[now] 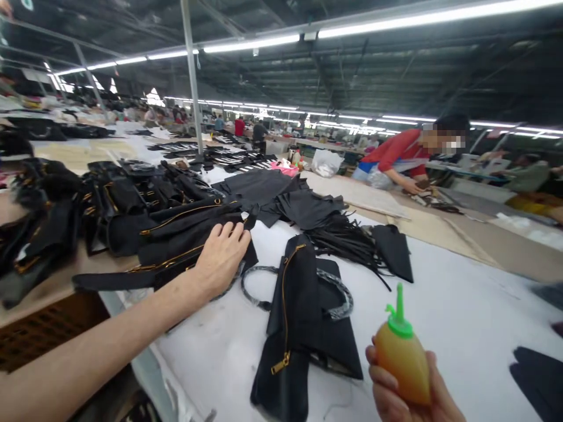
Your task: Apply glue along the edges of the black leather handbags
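Observation:
My right hand (387, 392) is wrapped round a squeeze bottle (402, 360) of amber liquid with a green nozzle cap, held upright above the white table at the lower right. At the left, my left hand (224, 255) lies palm down on a black bag piece (176, 234) with gold zippers; its fingers are stretched and slightly bent, and what is under the palm is hidden. Between my hands a black bag (292, 310) lies on the white sheet, with a gold zipper along it and round handles (338, 293) wrapped in clear plastic.
More black zippered bags (123, 193) are heaped at the left. Black cut panels (264, 187) and thin black strips (347, 240) lie beyond the middle bag. Black pieces (539, 375) sit at the right edge. A co-worker in red (396, 152) bends over a far table.

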Available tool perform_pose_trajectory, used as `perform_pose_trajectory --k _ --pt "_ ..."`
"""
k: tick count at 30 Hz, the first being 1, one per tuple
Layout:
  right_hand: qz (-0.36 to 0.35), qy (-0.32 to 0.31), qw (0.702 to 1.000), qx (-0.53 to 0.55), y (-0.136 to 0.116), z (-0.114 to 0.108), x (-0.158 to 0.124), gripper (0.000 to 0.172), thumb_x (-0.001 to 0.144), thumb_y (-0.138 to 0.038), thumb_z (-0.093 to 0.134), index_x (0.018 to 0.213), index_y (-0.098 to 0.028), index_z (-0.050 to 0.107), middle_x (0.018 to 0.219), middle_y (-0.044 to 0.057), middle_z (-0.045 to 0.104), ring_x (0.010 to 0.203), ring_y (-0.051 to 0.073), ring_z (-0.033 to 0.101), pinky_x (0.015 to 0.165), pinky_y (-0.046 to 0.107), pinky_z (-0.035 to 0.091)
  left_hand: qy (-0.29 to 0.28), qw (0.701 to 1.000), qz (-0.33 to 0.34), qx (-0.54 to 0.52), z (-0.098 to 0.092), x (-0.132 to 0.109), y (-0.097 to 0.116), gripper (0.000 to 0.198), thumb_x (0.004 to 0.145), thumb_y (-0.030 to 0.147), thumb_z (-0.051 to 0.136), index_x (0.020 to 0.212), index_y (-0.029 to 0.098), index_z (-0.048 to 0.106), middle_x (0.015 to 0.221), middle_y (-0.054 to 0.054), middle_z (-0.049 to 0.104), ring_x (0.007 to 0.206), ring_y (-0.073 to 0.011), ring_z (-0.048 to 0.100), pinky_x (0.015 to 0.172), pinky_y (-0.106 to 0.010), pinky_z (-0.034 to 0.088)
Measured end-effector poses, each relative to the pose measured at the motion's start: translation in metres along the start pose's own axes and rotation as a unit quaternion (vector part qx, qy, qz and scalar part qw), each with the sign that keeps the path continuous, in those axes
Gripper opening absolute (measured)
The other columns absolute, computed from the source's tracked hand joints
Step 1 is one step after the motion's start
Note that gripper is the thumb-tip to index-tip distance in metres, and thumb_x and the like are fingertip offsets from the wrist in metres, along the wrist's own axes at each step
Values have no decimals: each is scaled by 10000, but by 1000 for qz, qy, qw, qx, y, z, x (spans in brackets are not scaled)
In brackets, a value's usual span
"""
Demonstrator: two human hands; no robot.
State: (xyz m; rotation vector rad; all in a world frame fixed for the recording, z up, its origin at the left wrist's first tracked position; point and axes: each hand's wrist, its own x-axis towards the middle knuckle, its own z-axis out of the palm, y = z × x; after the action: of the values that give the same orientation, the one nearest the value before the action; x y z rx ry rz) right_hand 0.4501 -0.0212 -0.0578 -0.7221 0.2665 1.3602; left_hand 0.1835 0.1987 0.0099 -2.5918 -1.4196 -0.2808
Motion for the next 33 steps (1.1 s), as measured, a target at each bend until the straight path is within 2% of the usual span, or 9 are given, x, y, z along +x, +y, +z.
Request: perform_pose_trajectory --k 3,6,9,11,17,20,24,28,33 --pt "-65 -25 998 3 1 5 -2 592 763 -431 705 1227 -164 452 934 121 544 586 124 462 420 202 422 -95 978 -58 -176 5 -5 48 216 820 347 510 981 217 573 1028 -78 633 973 -260 566 836 -354 419" --pt "-88 -42 995 14 5 9 -5 556 817 -400 665 1248 -133 437 950 141 539 603 126 462 422 195 414 -170 913 -116 -353 25 -8 109 572 764 581 497 1194 204 489 1216 -109 573 1099 -278 535 885 -345 431" --pt "-93 -43 995 17 7 7 -4 534 839 -391 646 1252 -131 429 947 151 534 608 127 455 425 190 403 -194 916 -164 -312 47 -4 160 938 629 606 629 1367 118 316 1421 -210 349 1279 -424 316 980 -521 340" --pt "-92 -39 995 15 5 2 -3 517 839 -398 644 1239 -145 437 948 150 534 608 127 451 426 187 396 -173 923 -197 -280 58 0 175 979 536 439 755 1353 105 330 1443 -232 287 1252 -468 322 944 -583 345" --pt "-102 -48 993 30 -7 -11 -2 493 848 -349 640 1240 -128 437 972 165 526 634 146 462 442 211 407 -136 900 -205 -361 75 -1 135 284 603 56 534 859 164 590 1249 -108 505 980 -270 597 803 -350 471" --pt "-111 -61 991 39 -12 -7 -8 476 853 -328 638 1240 -134 441 992 162 511 649 144 465 457 210 415 -125 857 -212 -453 81 -9 108 252 552 8 458 698 191 551 822 -17 623 788 -176 625 646 -237 464" --pt "-120 -86 988 44 -17 4 -20 451 862 -329 621 1227 -133 444 993 147 492 651 133 461 467 200 425 -94 783 -223 -573 78 -28 93 211 444 18 389 552 200 400 487 54 445 503 -123 511 447 -199 345" --pt "-126 -100 986 41 -18 16 -35 396 920 -352 508 1226 -113 429 984 141 490 630 122 459 457 201 441 -49 718 -191 -667 52 -57 83 206 412 76 357 543 200 260 586 40 546 578 -116 523 511 -196 373" --pt "-138 -104 985 27 -27 44 -70 319 963 -306 337 1141 -98 501 931 149 517 552 105 463 401 211 448 -30 669 -139 -729 26 -106 49 144 480 106 395 555 198 314 710 -5 647 696 -143 538 631 -227 399"
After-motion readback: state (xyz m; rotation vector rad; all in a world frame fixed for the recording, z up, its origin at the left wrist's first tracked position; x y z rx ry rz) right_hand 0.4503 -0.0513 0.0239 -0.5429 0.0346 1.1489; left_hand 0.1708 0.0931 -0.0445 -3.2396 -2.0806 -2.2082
